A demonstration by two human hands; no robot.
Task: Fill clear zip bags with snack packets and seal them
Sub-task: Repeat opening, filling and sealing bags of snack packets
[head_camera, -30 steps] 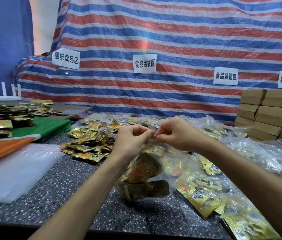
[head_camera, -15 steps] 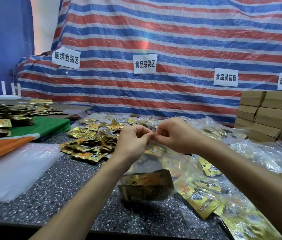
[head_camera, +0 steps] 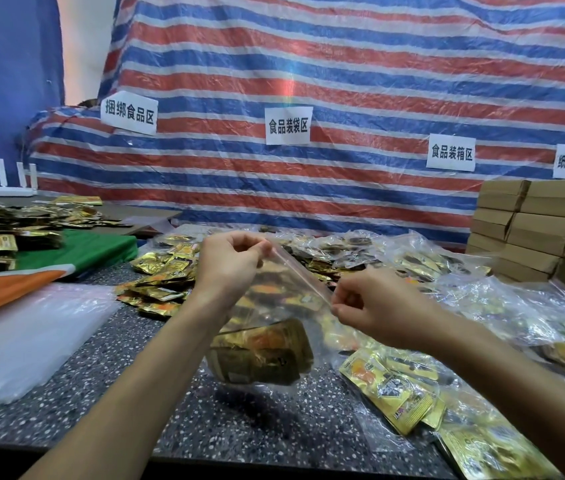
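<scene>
Close by, on the speckled table (head_camera: 274, 427), some loose yellow snack packets (head_camera: 392, 393) lie on the right, easy to grab. Just past them hangs the clear zip bag (head_camera: 295, 292). A stack of gold packets (head_camera: 263, 355) sits low inside it, so their weight pulls the bag down straight. I cannot tell if its bottom touches the table. The right hand (head_camera: 374, 310) pinches one end of the bag's top strip, and the left hand (head_camera: 229, 265) pinches the other end, higher up and farther away. The hands are apart, so the strip is stretched tight between them. I think this keeps the top flat for pressing it closed. To the left lies a pile of empty clear bags (head_camera: 21, 334), ready to use. Behind the hands is a heap of gold packets (head_camera: 163, 275), and to the right are filled bags (head_camera: 516, 306). Farther back stand brown boxes (head_camera: 544, 230) and a striped sheet (head_camera: 343, 98).
</scene>
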